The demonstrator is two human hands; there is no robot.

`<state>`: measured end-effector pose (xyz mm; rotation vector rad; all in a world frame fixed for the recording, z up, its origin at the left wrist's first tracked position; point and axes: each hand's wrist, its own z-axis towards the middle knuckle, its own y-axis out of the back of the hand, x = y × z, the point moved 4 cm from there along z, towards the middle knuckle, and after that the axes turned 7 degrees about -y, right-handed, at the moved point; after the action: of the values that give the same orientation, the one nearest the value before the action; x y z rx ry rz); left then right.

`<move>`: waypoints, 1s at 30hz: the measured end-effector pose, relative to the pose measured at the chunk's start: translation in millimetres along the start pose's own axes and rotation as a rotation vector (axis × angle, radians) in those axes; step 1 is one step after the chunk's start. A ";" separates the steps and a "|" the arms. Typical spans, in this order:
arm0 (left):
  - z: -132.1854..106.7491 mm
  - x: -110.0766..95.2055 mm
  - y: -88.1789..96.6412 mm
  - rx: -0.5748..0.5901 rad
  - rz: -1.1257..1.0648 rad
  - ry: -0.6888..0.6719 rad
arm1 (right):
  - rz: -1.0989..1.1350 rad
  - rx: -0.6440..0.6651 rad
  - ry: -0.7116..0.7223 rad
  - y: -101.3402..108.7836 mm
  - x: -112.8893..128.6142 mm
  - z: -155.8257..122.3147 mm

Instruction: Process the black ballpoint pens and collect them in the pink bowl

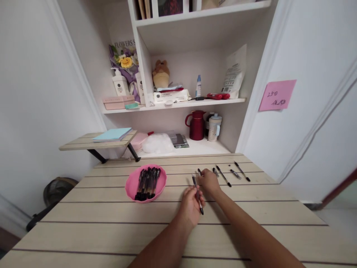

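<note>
My left hand (191,206) is closed around a black pen (195,183), which tilts with its bare, thin tip pointing up and away. Close beside it, my right hand (209,181) pinches a dark pen cap (199,172) just above the table, apart from the pen's tip. To the right lie another pen cap (215,172), an uncapped pen (223,176), a clear-and-black cap (235,174) and one more pen (242,171). A tiny dark piece (229,165) rests near them. Several capped pens (147,182) fill a pink bowl (129,185) on the left.
The slatted wooden table (97,230) backs onto white shelves. A small raised stand (80,141) with blue paper (113,134) is at the back left. A red jug (196,126) and a pale cup (214,128) stand on the low shelf beside a plastic bag (158,143).
</note>
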<state>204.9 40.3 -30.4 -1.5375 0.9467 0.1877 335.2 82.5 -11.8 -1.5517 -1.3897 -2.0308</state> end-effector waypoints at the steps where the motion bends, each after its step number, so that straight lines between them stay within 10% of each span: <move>1: 0.9 1.4 0.8 0.023 0.001 -0.010 | -0.046 -0.010 -0.002 0.1 2.2 4.5; 11: 5.7 -2.6 3.9 0.074 0.030 -0.015 | -0.095 0.007 -0.028 -1.1 14.6 15.6; 20: 4.9 -2.8 0.3 0.097 0.135 -0.002 | 0.429 0.317 -0.071 -0.8 10.8 -38.0; 30: 2.5 -1.4 -2.1 0.170 0.305 -0.023 | 0.854 0.359 -0.174 -8.3 13.2 -60.7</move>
<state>206.4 43.0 -28.6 -1.2287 1.1465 0.3325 286.4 43.9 -4.4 -1.7519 -0.8300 -1.1012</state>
